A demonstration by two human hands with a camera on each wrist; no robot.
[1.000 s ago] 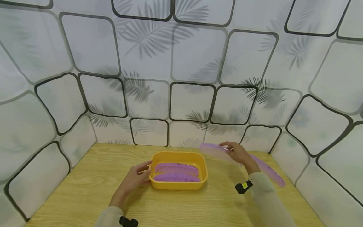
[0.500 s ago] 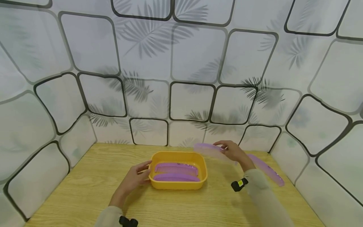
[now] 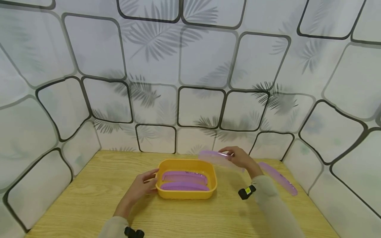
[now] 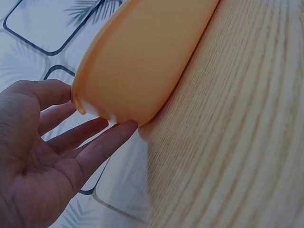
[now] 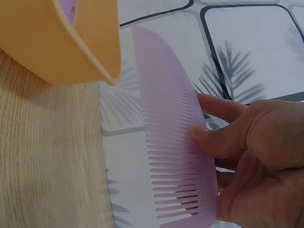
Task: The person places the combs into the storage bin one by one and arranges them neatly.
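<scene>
My right hand [image 3: 240,158] pinches a translucent purple comb [image 3: 210,157] by its spine, thumb on one face. The comb is raised above the table, its far end close behind the right back corner of a yellow plastic tub [image 3: 187,195]. In the right wrist view its teeth point toward the tub [image 5: 35,42]. My left hand [image 3: 140,185] touches the tub's left end, fingers [image 4: 97,149] fairly straight against the end wall and rim. Inside the tub lie two purple combs, a back comb [image 3: 184,177] and a front comb [image 3: 184,186], side by side.
Another purple comb [image 3: 279,178] lies slantwise on the wooden table [image 3: 190,218] at the right, beyond my right forearm. Patterned white wall covering [image 3: 202,105] closes in the table at the back and both sides.
My right hand has moved left with the comb, bringing its far end toward the tub's back right corner. The left hand and the tub have stayed in place.
</scene>
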